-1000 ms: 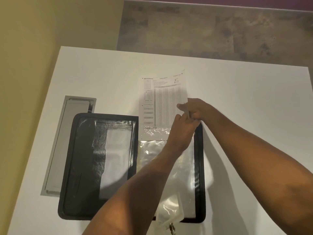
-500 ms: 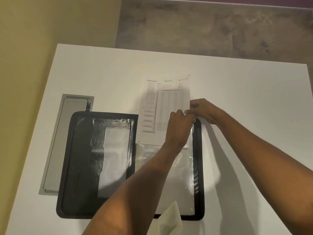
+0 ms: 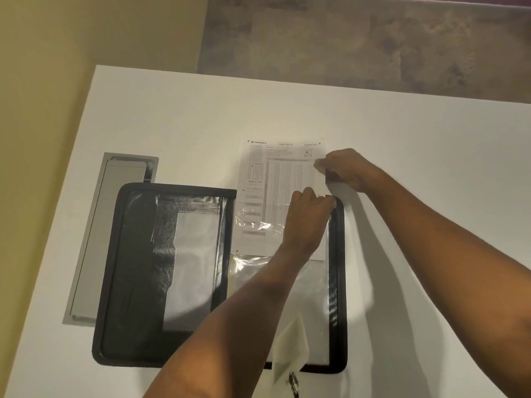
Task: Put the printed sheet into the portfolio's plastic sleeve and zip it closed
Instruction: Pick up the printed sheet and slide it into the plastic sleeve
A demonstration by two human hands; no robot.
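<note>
While your printed sheet (image 3: pixel 275 179) runs lengthwise away from you with its header at the far end, only the near part of it sits in the plastic sleeve (image 3: pixel 287 282), the rest sticks out past the portfolio (image 3: pixel 138 282) onto the white table (image 3: pixel 431 168). Your right hand (image 3: pixel 344 170) is pinching the sheet's right edge, and your left hand (image 3: pixel 309 216) is closed on the sleeve's far right corner by the mouth. That black portfolio lies open flat, left half showing a dark pocket with a pale insert. Just beside it on the left there's a grey cable hatch (image 3: pixel 109 239) set in the table, partly covered by it. Your left forearm hides the middle of the sleeve
</note>
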